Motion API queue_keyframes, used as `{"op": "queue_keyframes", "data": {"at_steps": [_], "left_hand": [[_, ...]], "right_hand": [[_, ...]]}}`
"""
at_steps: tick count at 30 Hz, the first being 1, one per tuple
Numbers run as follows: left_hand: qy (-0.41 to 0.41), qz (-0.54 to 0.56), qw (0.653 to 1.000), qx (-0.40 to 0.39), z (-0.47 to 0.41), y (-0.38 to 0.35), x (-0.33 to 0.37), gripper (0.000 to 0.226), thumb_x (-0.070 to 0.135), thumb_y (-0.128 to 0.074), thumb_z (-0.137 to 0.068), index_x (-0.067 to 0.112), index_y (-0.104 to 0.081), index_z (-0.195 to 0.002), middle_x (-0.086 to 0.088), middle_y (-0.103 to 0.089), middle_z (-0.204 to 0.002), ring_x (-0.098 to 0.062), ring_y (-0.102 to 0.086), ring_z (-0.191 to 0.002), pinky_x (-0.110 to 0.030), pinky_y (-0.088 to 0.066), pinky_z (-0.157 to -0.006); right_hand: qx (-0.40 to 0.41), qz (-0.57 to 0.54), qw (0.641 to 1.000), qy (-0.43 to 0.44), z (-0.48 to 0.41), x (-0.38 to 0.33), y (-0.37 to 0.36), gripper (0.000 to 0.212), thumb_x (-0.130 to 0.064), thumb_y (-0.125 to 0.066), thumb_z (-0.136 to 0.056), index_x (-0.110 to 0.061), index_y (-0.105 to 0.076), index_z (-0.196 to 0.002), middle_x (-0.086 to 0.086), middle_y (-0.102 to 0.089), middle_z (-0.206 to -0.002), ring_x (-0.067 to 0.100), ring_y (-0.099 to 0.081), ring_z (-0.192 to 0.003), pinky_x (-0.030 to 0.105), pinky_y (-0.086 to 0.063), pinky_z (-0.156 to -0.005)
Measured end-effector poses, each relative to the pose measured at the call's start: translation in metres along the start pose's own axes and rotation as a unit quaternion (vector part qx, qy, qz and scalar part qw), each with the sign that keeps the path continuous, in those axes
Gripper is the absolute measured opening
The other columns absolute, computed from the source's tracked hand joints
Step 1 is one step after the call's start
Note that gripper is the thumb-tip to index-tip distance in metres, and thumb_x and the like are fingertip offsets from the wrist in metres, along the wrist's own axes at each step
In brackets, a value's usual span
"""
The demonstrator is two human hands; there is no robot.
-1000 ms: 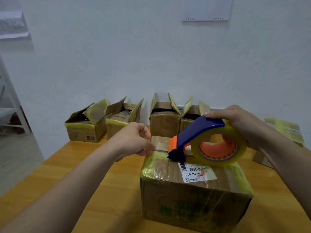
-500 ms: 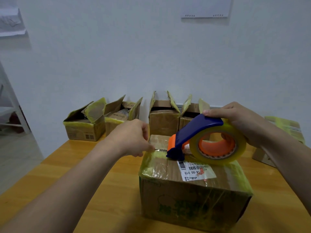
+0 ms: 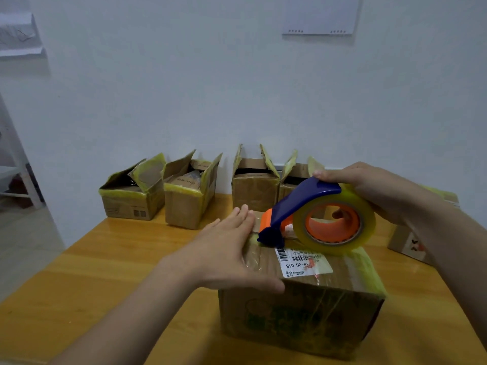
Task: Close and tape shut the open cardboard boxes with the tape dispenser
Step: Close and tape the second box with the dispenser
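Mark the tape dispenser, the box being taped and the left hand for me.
tape dispenser (image 3: 297, 204): head view, on its blue handle arm.
box being taped (image 3: 300, 320): head view, on its front face.
left hand (image 3: 224, 248): head view, on the back of the hand.

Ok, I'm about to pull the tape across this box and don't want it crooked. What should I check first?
1. Left hand lies flat on the near cardboard box's top: ok.
2. Right hand grips the tape dispenser: ok.
3. Dispenser's blue nose rests on the box top: ok.
4. Tape end stuck down: cannot tell, the left hand covers it.
5. Top flaps closed flat: ok.
6. Four cardboard boxes at the back closed: not ok, flaps stand up.
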State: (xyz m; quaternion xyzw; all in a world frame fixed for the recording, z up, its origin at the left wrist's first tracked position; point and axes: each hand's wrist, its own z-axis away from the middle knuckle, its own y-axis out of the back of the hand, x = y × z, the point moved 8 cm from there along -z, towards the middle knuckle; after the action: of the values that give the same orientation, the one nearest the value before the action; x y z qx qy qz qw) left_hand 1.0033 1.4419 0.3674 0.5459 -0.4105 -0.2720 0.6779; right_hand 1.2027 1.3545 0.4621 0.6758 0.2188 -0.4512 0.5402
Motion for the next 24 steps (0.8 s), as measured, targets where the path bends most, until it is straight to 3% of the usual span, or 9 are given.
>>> {"op": "queue_keyframes", "data": {"at_steps": [2, 6, 11, 16, 18, 22, 24], "left_hand": [[0.016, -0.055, 0.998, 0.013, -0.004, -0.002, -0.001, 0.152, 0.097, -0.063, -0.057, 0.027, 0.021, -0.162, 0.008, 0.025, -0.169, -0.011, 0.020, -0.156, -0.039, 0.002, -0.129], [0.009, -0.100, 0.995, 0.018, -0.006, -0.001, 0.003, 0.150, 0.094, -0.064, -0.059, 0.026, 0.023, -0.161, 0.006, 0.025, -0.169, -0.014, 0.019, -0.157, -0.039, -0.004, -0.128], [0.002, -0.109, 0.994, 0.018, -0.005, 0.001, 0.004, 0.147, 0.096, -0.062, -0.060, 0.028, 0.017, -0.163, 0.005, 0.018, -0.172, -0.014, 0.014, -0.158, -0.041, -0.014, -0.127], [0.010, -0.129, 0.992, 0.012, -0.002, 0.003, 0.004, 0.146, 0.097, -0.059, -0.061, 0.025, 0.016, -0.163, 0.004, 0.018, -0.172, -0.015, 0.012, -0.159, -0.042, -0.014, -0.128], [0.013, -0.131, 0.991, 0.009, -0.001, 0.003, 0.003, 0.146, 0.097, -0.059, -0.061, 0.026, 0.016, -0.163, 0.005, 0.018, -0.172, -0.017, 0.011, -0.159, -0.044, -0.015, -0.128], [0.027, -0.133, 0.991, 0.002, -0.001, 0.002, -0.001, 0.144, 0.097, -0.059, -0.061, 0.029, 0.017, -0.163, 0.007, 0.017, -0.172, -0.019, 0.009, -0.160, -0.046, -0.020, -0.126], [0.029, -0.146, 0.989, -0.004, -0.003, 0.002, 0.001, 0.144, 0.098, -0.058, -0.061, 0.028, 0.018, -0.163, 0.006, 0.018, -0.172, -0.019, 0.009, -0.160, -0.047, -0.019, -0.126]], "right_hand": [[0.007, -0.001, 1.000, 0.003, 0.002, 0.001, 0.000, 0.055, -0.062, -0.061, -0.083, -0.012, -0.078, -0.097, 0.010, -0.079, -0.089, 0.024, -0.076, -0.076, 0.033, -0.056, -0.069], [0.029, -0.024, 0.999, 0.022, 0.004, 0.005, 0.000, 0.061, -0.070, -0.062, -0.074, -0.015, -0.081, -0.093, 0.005, -0.079, -0.095, 0.025, -0.076, -0.090, 0.037, -0.058, -0.083], [0.040, -0.027, 0.999, 0.022, 0.007, 0.005, 0.005, 0.045, -0.051, -0.067, -0.089, -0.008, -0.079, -0.097, 0.015, -0.078, -0.096, 0.037, -0.074, -0.095, 0.048, -0.057, -0.091], [0.016, 0.016, 1.000, 0.004, 0.014, 0.002, 0.015, 0.047, -0.052, -0.062, -0.092, -0.009, -0.076, -0.105, 0.013, -0.078, -0.098, 0.033, -0.075, -0.093, 0.043, -0.059, -0.086], [0.033, 0.015, 0.999, 0.008, 0.017, 0.002, 0.022, 0.045, -0.051, -0.064, -0.092, -0.009, -0.078, -0.101, 0.014, -0.078, -0.095, 0.032, -0.075, -0.088, 0.042, -0.058, -0.083], [0.076, 0.025, 0.997, 0.012, 0.029, 0.005, 0.048, 0.039, -0.046, -0.066, -0.093, -0.009, -0.077, -0.084, 0.009, -0.075, -0.076, 0.016, -0.068, -0.059, 0.032, -0.051, -0.064], [0.070, 0.024, 0.997, 0.000, 0.035, 0.013, 0.055, 0.038, -0.045, -0.066, -0.092, -0.011, -0.079, -0.083, 0.010, -0.077, -0.081, 0.017, -0.070, -0.064, 0.035, -0.053, -0.070]]}}
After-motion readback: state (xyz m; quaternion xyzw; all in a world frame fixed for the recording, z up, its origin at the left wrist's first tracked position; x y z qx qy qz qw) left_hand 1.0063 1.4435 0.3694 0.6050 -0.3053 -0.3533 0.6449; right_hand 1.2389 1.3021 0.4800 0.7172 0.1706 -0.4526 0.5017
